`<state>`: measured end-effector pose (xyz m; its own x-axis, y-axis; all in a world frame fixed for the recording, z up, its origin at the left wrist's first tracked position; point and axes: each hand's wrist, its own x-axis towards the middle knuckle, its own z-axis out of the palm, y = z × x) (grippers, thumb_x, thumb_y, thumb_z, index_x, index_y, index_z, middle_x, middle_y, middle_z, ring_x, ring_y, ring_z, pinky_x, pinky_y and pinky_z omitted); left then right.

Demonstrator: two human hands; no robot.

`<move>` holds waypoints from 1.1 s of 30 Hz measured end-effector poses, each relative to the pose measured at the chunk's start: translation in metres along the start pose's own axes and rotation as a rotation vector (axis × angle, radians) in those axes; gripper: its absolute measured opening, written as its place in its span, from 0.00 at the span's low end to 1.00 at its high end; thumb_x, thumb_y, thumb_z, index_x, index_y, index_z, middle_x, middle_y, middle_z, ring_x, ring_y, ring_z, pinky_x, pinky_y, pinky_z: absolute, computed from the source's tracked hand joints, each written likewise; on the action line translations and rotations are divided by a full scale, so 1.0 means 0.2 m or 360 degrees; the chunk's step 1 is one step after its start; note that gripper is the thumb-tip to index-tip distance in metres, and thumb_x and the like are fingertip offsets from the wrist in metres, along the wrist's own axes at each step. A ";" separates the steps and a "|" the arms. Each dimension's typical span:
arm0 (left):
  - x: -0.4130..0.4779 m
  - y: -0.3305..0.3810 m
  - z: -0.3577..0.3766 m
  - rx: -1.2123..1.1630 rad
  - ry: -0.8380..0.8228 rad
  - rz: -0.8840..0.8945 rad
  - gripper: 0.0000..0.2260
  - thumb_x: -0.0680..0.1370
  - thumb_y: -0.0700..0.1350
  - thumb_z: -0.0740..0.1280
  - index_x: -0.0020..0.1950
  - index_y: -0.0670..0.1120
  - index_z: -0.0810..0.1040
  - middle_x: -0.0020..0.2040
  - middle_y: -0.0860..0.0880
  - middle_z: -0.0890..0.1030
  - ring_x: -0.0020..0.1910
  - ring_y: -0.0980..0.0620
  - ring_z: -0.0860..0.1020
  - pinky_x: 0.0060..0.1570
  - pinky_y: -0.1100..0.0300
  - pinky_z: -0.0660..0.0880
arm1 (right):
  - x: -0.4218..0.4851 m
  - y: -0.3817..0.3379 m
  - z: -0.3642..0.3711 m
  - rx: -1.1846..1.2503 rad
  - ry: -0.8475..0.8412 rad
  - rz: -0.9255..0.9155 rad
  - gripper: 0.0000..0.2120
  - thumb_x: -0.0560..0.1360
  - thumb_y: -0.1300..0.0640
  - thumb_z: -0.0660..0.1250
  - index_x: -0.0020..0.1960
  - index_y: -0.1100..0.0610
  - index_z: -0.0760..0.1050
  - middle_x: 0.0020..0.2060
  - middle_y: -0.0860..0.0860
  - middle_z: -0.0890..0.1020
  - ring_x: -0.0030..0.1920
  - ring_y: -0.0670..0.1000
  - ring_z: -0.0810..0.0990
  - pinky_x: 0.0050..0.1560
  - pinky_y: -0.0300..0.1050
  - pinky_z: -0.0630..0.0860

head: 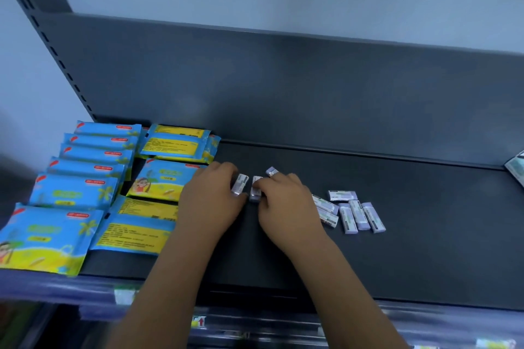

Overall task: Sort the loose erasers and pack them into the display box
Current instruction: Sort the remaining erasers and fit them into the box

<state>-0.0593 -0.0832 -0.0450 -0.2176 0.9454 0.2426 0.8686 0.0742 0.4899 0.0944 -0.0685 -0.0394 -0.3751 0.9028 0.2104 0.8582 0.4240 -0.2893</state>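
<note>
The left hand [212,198] grips one eraser [240,184], fingers curled round it. The right hand [283,201] pinches a second eraser [256,192]. Both pieces lie side by side, just apart, long axes running away from the person. A third eraser [271,171] sits at the right fingertips; contact cannot be told. The loose erasers [350,214] lie on the shelf [425,235] just right of the right hand, which is nearer them. No display box can be identified. Wipe packets [85,193] lie to the left.
</note>
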 end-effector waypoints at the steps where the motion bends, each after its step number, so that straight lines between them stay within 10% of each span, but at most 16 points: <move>1: 0.00 -0.01 0.01 0.0045 0.0015 0.0009 0.09 0.72 0.53 0.71 0.49 0.51 0.79 0.45 0.52 0.77 0.47 0.48 0.75 0.41 0.51 0.76 | 0.00 0.00 0.01 -0.0005 -0.0014 -0.0035 0.15 0.71 0.61 0.60 0.53 0.50 0.78 0.48 0.49 0.78 0.51 0.56 0.73 0.46 0.48 0.70; 11: -0.01 -0.07 0.01 0.0158 0.0037 -0.0012 0.08 0.73 0.40 0.65 0.47 0.48 0.82 0.44 0.48 0.76 0.44 0.46 0.73 0.38 0.56 0.67 | 0.03 0.01 0.03 -0.0081 0.0022 -0.0120 0.10 0.74 0.58 0.65 0.54 0.51 0.80 0.52 0.49 0.74 0.54 0.54 0.72 0.50 0.49 0.72; 18: -0.01 -0.09 0.02 0.0157 0.0005 0.0038 0.06 0.74 0.46 0.67 0.47 0.50 0.84 0.41 0.51 0.71 0.44 0.44 0.74 0.38 0.55 0.68 | 0.15 0.08 -0.08 -0.0051 -0.0340 -0.0204 0.24 0.73 0.62 0.64 0.65 0.43 0.78 0.54 0.49 0.75 0.58 0.54 0.70 0.56 0.52 0.71; 26: -0.03 -0.06 0.01 0.0104 -0.0004 0.0001 0.10 0.77 0.44 0.67 0.54 0.51 0.85 0.50 0.47 0.77 0.50 0.44 0.73 0.45 0.50 0.74 | 0.17 0.10 -0.04 -0.0151 -0.0201 -0.0237 0.12 0.76 0.53 0.66 0.59 0.48 0.79 0.53 0.49 0.74 0.58 0.54 0.70 0.58 0.52 0.70; 29: -0.02 -0.06 0.01 0.0083 -0.0015 -0.0040 0.08 0.77 0.46 0.68 0.54 0.50 0.84 0.50 0.47 0.77 0.51 0.44 0.72 0.46 0.50 0.74 | 0.15 0.13 -0.04 -0.0136 -0.0205 -0.0266 0.16 0.77 0.50 0.66 0.65 0.45 0.75 0.63 0.44 0.73 0.69 0.51 0.66 0.77 0.60 0.52; 33: -0.03 -0.03 0.02 0.0121 0.0011 -0.0086 0.06 0.78 0.45 0.68 0.51 0.48 0.83 0.51 0.47 0.76 0.51 0.45 0.71 0.43 0.49 0.74 | 0.18 0.17 -0.05 -0.0091 -0.0333 -0.0293 0.21 0.78 0.55 0.65 0.71 0.45 0.72 0.67 0.43 0.75 0.74 0.49 0.63 0.77 0.60 0.45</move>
<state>-0.0622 -0.0879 -0.0523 -0.2682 0.9371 0.2234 0.8866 0.1493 0.4378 0.1134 -0.0225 -0.0325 -0.5855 0.8087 0.0554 0.7851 0.5828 -0.2098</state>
